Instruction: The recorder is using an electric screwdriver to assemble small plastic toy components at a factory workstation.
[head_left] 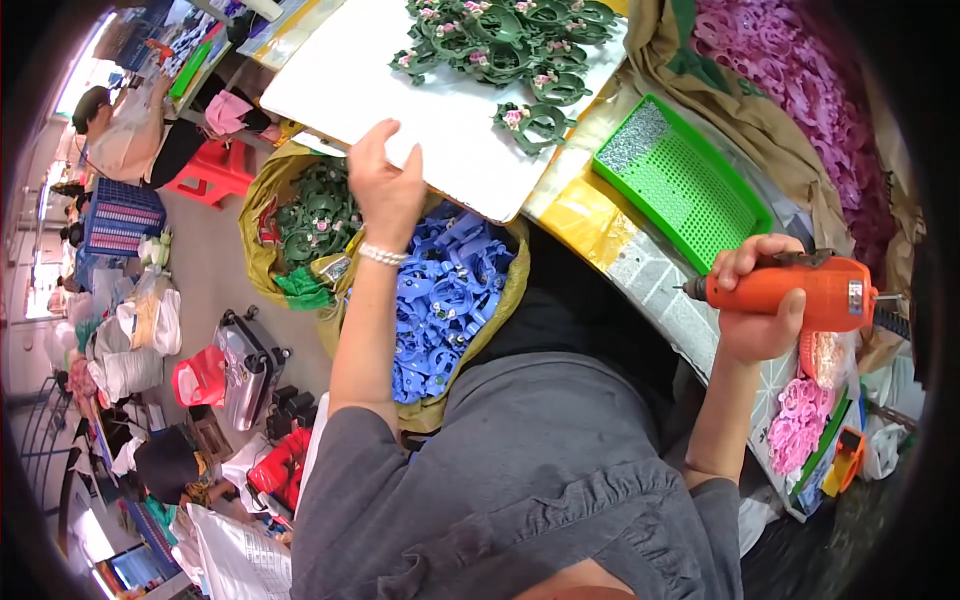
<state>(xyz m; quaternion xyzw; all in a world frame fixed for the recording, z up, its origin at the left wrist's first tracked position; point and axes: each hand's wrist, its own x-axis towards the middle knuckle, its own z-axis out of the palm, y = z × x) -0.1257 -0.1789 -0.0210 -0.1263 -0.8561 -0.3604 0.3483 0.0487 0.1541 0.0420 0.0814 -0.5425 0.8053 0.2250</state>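
My left hand (388, 185) is at the near left edge of a white board (330, 80), its fingers apart and nothing held in them. On the board's far part lies a cluster of dark green plastic ring-shaped pieces (490, 45) with small pink flowers. One such green piece (535, 128) sits nearer, by the right edge. My right hand (760, 320) grips an orange electric screwdriver (790, 295), its tip pointing left. Beyond it rests a bright green perforated basket (690, 190) with small silvery screws (640, 135) heaped at its far end.
Below the board stand a yellow sack of blue plastic pieces (445, 290) and another of green pieces (315, 210). Pink pieces (780, 90) fill a sack at far right; more pink ones (800, 425) lie near the table edge. A person (125, 140) sits at far left, near a red stool (215, 170).
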